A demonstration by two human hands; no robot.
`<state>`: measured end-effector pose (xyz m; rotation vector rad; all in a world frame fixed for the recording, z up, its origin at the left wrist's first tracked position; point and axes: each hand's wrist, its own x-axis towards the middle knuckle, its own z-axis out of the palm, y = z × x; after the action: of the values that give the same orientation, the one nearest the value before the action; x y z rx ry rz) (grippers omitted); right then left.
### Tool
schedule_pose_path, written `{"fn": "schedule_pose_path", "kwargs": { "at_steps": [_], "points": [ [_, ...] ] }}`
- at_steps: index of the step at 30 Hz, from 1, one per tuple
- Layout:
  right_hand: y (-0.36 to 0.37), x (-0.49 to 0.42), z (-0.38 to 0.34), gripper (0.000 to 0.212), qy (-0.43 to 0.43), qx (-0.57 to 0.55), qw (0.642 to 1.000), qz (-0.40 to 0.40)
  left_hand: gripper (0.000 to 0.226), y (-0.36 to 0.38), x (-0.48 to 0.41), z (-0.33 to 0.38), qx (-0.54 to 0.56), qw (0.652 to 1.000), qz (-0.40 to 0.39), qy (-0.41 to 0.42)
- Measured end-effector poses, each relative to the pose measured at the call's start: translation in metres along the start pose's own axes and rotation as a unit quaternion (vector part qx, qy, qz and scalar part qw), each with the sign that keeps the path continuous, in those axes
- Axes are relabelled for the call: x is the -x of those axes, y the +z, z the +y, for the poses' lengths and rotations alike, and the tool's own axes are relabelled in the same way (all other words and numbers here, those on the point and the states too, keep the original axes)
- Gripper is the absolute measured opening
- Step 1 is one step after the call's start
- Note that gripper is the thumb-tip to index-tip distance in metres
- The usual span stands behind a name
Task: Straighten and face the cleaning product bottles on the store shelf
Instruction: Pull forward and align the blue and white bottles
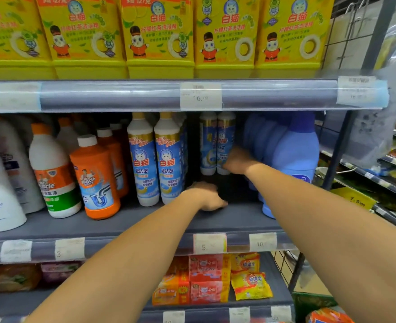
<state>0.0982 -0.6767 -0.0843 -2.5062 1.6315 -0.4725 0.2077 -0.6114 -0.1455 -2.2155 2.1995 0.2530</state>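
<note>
On the middle shelf (238,220), two white-and-blue cleaner bottles (156,159) stand upright at the front, labels outward. Two more of the same kind (212,145) stand set back deep in a dark gap. My right hand (237,160) reaches into that gap and is wrapped around the lower part of the right one of these back bottles. My left hand (206,197) rests palm-down on the bare shelf in front of the gap, fingers curled, holding nothing. Blue bottles (294,155) stand just right of my right hand.
Left of the front pair stand orange drain-cleaner bottles (96,178) and white bottles (52,173). Yellow detergent tubs (159,36) fill the shelf above. Soap packs (206,278) lie on the shelf below. A wire side panel (346,43) closes the right end.
</note>
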Motion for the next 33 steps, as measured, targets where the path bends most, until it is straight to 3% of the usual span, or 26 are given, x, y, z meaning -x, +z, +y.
{"fn": "schedule_pose_path", "kwargs": {
  "at_steps": [3,7,12,15,21,25,27,33],
  "points": [
    [0.011,-0.020,0.009,0.032,0.021,-0.082,0.996,0.028,0.088,0.008,-0.011,-0.008,0.008,1.000,-0.017,-0.022],
    [0.031,-0.042,0.011,0.056,0.071,-0.249,0.964,0.051,0.094,0.014,-0.016,-0.014,0.021,1.000,-0.012,-0.020],
    [0.057,-0.053,0.006,0.052,0.157,-0.459,0.868,0.107,0.091,0.023,-0.013,-0.014,0.020,0.999,0.027,-0.002],
    [0.062,-0.052,0.004,0.057,0.162,-0.530,0.819,0.148,0.088,0.026,-0.013,-0.014,0.024,0.999,0.042,0.004],
    [0.062,-0.047,0.002,0.056,0.151,-0.489,0.842,0.172,0.087,0.024,-0.015,-0.014,0.033,0.999,0.036,0.001],
    [0.065,-0.039,-0.001,0.057,0.149,-0.508,0.831,0.170,0.092,0.022,-0.011,-0.013,0.107,0.993,0.044,-0.014],
    [0.068,-0.029,0.000,0.055,0.147,-0.508,0.830,0.179,0.090,0.017,-0.012,-0.014,0.207,0.976,0.057,-0.041],
    [0.072,0.009,0.004,0.047,0.167,-0.482,0.837,0.197,0.049,0.008,-0.026,-0.019,0.408,0.883,0.198,-0.124]
  ]
}}
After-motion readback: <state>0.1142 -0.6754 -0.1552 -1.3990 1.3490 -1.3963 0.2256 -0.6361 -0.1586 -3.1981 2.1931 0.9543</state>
